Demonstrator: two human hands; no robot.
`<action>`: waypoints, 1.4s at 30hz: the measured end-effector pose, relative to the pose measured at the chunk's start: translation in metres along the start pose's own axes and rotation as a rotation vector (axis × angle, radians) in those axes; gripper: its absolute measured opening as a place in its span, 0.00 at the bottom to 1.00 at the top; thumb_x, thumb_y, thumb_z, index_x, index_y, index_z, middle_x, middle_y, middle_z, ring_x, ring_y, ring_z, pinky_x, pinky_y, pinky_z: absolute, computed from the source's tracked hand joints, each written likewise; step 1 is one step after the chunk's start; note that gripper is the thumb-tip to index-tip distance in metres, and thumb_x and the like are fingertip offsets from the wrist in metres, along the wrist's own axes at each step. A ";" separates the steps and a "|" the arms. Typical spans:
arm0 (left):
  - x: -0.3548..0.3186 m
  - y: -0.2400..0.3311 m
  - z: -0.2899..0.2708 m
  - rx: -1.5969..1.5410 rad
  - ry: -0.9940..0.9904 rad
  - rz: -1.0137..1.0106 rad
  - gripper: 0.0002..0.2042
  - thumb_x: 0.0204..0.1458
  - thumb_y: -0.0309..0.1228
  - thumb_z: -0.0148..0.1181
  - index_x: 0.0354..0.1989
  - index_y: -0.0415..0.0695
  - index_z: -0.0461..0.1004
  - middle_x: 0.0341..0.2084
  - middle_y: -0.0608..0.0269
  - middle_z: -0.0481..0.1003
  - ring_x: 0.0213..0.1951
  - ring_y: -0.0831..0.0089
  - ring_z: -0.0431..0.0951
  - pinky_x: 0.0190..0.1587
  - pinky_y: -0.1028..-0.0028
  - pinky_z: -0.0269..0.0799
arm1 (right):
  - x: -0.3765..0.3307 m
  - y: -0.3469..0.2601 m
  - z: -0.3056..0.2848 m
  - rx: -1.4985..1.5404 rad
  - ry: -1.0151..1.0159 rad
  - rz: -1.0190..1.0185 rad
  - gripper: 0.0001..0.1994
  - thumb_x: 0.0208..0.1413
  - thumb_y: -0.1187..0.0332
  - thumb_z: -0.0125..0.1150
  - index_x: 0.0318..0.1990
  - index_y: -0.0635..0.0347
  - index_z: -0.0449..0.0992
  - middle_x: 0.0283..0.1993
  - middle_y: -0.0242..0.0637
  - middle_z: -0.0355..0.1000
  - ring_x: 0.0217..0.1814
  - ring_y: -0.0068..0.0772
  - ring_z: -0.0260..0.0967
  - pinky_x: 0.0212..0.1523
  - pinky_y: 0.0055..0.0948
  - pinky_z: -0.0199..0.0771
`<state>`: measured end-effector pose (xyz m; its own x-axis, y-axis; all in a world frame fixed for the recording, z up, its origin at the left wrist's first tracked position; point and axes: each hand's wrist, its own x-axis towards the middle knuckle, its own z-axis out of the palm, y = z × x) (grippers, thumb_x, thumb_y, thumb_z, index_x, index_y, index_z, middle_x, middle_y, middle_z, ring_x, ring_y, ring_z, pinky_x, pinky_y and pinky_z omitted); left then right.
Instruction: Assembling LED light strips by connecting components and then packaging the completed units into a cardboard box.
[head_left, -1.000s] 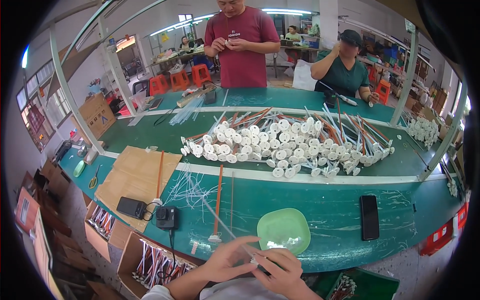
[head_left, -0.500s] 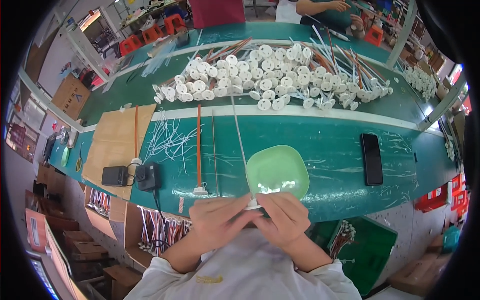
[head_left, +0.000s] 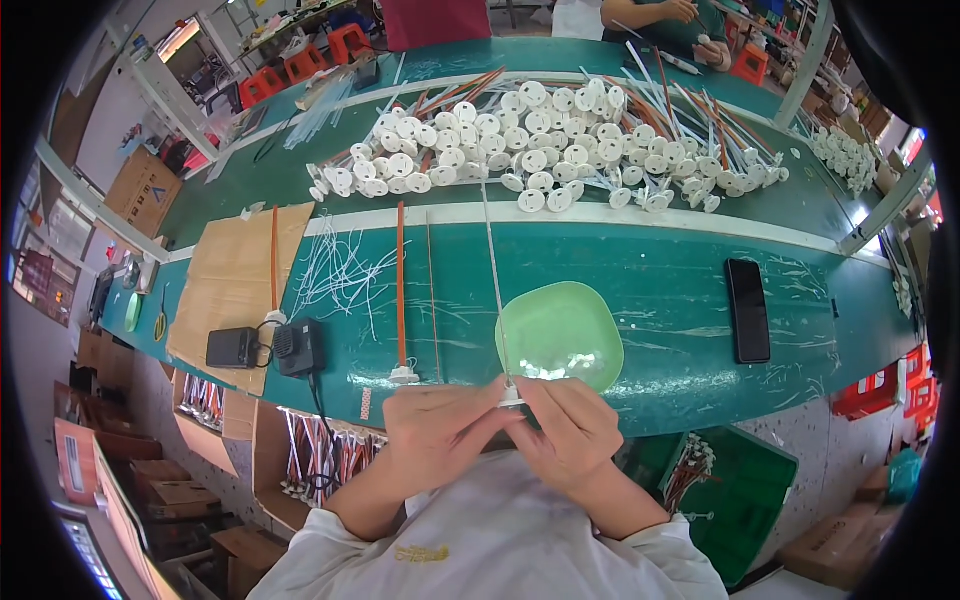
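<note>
My left hand (head_left: 438,438) and my right hand (head_left: 568,432) meet at the table's near edge. Between their fingertips they pinch a small white cap (head_left: 511,395), from which a long thin pale rod (head_left: 492,250) points away across the table; both hands are closed on this one piece. The fingers partly hide the cap. Just beyond my right hand lies a shallow light-green bowl (head_left: 575,335), and the rod passes along its left edge. Left of the rod are an orange-brown strip with a white end piece (head_left: 402,375) and a thin brown rod (head_left: 433,300).
A large heap of white round-capped rods (head_left: 540,140) covers the shelf beyond. White offcuts (head_left: 335,280), cardboard (head_left: 225,290) and two black devices (head_left: 299,346) lie left; a phone (head_left: 747,310) lies right. Boxes of strips (head_left: 310,460) and a green crate (head_left: 745,500) stand below. Someone works opposite.
The view has shifted slightly. My hands keep their pinch, and the white cap shows more clearly between the fingertips. The person opposite has moved their hands a little.
</note>
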<state>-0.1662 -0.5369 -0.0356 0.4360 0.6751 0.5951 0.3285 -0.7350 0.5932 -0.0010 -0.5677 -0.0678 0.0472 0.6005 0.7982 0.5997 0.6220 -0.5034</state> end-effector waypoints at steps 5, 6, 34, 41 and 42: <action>0.004 0.000 -0.007 -0.335 0.025 -0.161 0.21 0.46 0.20 0.68 0.51 0.35 0.75 0.34 0.51 0.81 0.32 0.67 0.83 0.36 0.72 0.79 | 0.016 0.001 -0.010 0.108 -0.018 0.063 0.19 0.38 0.73 0.77 0.41 0.65 0.79 0.30 0.39 0.77 0.26 0.36 0.73 0.26 0.26 0.73; 0.005 0.003 -0.006 -0.333 0.022 -0.157 0.21 0.46 0.20 0.68 0.51 0.35 0.75 0.34 0.51 0.81 0.32 0.67 0.83 0.36 0.72 0.79 | 0.019 0.002 -0.012 0.201 -0.026 0.093 0.20 0.38 0.71 0.77 0.42 0.64 0.79 0.30 0.38 0.77 0.27 0.36 0.74 0.27 0.26 0.74; -0.010 -0.009 -0.008 -0.636 -0.139 -0.101 0.22 0.41 0.15 0.70 0.49 0.31 0.76 0.47 0.33 0.75 0.47 0.48 0.80 0.51 0.58 0.77 | 0.015 -0.016 -0.039 0.712 -0.357 0.611 0.05 0.53 0.87 0.57 0.35 0.75 0.78 0.33 0.43 0.77 0.30 0.25 0.78 0.30 0.19 0.79; -0.011 -0.012 -0.004 -0.716 -0.165 -0.122 0.21 0.45 0.16 0.68 0.51 0.28 0.74 0.49 0.33 0.74 0.49 0.47 0.79 0.53 0.54 0.75 | 0.005 -0.024 -0.029 0.696 -0.225 0.594 0.05 0.53 0.88 0.56 0.35 0.77 0.77 0.34 0.44 0.77 0.33 0.27 0.78 0.32 0.21 0.80; -0.013 -0.010 -0.001 -0.750 -0.112 -0.123 0.22 0.46 0.17 0.68 0.52 0.28 0.73 0.49 0.33 0.74 0.50 0.46 0.78 0.53 0.53 0.75 | 0.004 -0.025 -0.026 0.677 -0.178 0.570 0.05 0.53 0.88 0.56 0.35 0.77 0.76 0.35 0.44 0.77 0.33 0.28 0.78 0.32 0.21 0.80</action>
<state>-0.1756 -0.5377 -0.0489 0.5287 0.7096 0.4659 -0.2586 -0.3881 0.8846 0.0052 -0.5941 -0.0437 0.0350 0.9422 0.3333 -0.0779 0.3350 -0.9390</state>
